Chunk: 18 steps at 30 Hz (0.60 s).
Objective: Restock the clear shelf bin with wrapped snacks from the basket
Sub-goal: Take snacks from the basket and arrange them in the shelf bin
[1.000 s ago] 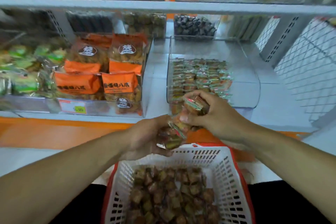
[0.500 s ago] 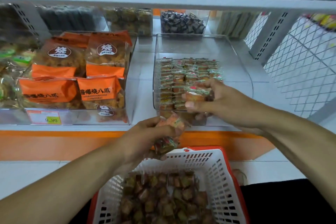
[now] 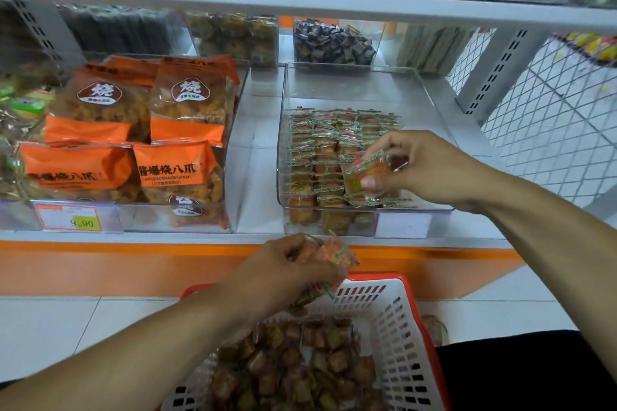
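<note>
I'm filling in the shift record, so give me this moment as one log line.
step: placing | right hand: holds snack over clear bin | left hand: grips spare snacks above basket

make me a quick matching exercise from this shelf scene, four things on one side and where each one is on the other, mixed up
Things:
1. right hand
2. left hand
3. orange bags
4. dark wrapped candies

Places:
a. bin at the back of the shelf
b. over the clear shelf bin, holding one wrapped snack
c. bin with the 9.90 price tag
d. just above the basket, gripping several snacks

Pairs: 1-b, 2-d, 3-c, 4-a
</note>
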Available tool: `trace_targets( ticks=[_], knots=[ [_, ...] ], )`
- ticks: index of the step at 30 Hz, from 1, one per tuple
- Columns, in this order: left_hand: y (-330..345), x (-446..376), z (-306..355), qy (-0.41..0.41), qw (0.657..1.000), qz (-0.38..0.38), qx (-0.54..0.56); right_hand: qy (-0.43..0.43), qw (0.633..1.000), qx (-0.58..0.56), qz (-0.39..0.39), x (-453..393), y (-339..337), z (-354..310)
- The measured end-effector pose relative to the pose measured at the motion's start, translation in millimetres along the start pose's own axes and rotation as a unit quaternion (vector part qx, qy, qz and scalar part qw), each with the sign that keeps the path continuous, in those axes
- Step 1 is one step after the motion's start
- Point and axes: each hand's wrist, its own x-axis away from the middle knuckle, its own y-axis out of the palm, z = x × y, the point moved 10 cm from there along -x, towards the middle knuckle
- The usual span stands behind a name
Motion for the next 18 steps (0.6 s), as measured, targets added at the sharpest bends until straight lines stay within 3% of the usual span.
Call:
trace_targets(
  ticks=[3,7,11,18],
  knots=[
    [-2,-1,-5,-0.007,1.0,0.005,-0.019,-0.005,0.998,-0.056,-0.019,-11,24,-1],
    [-2,-4,-10,-0.015,0.999,0.009,-0.051,-0.03,0.999,0.019,-0.039,-28,60,-10],
    [-4,-6,-11,-0.012,0.998,0.009,-0.064,-0.048,0.986,0.117,-0.108,-43,89,-20],
    [-8,-10,-13,-0.027,0.999,0.012,-0.035,-0.056,0.986,0.116,-0.104,-54,98,-20]
  ],
)
